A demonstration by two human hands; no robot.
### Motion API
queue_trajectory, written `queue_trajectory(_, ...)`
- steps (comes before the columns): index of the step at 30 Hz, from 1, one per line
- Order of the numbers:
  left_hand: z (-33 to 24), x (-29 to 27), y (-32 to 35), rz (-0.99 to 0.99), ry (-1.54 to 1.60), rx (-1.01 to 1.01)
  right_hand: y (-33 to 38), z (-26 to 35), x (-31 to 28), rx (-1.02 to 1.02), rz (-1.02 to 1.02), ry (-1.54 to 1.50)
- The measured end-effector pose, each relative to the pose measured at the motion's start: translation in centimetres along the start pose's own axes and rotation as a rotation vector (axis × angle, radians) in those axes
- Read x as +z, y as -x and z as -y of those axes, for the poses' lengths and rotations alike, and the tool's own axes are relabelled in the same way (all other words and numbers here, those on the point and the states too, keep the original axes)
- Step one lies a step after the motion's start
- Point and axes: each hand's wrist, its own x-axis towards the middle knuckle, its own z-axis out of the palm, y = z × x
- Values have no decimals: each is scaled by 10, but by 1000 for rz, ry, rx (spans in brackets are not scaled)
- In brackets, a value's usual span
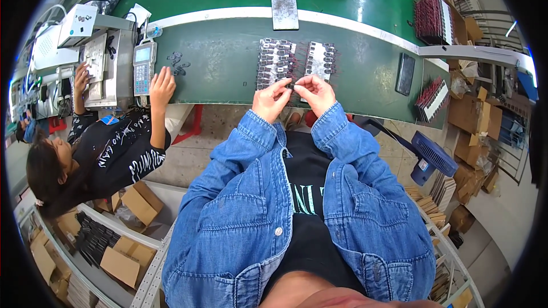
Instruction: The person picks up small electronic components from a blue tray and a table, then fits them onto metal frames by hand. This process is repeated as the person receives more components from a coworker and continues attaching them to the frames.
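Observation:
At the near edge of the green bench, my left hand [271, 100] and my right hand [317, 94] meet with thumbs and forefingers pinched. Between the fingertips sits a small black part [290, 85], mostly covered, so its kind is unclear. Just beyond my left hand lies a pale plate [279, 57] lined with rows of small black parts on thin dark-red wires. A second, narrower plate [315, 60], loaded the same way, lies just past my right hand. The other fingers of both hands are curled in.
A phone [405, 74] and a rack of wired parts [432, 100] lie right. A bare metal plate [284, 5] rests across the white strip. At left, a co-worker's hand [162, 85] is near a keypad device [142, 71] and loose black pieces [178, 64]. A blue fan [432, 157] stands right.

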Motion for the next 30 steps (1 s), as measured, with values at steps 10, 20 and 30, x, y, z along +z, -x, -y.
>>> queue_trajectory(10, -10, -1, 1, 42, 192, -84, -2, -6, -2, 34, 3, 91)
queue_trajectory(20, -10, 3, 2, 152, 325, -119, -7, -8, -15, 107, 154, -109)
queue_trajectory(30, 5, 20, 8, 143, 635, -350, 11, -31, -14, -57, 174, 18)
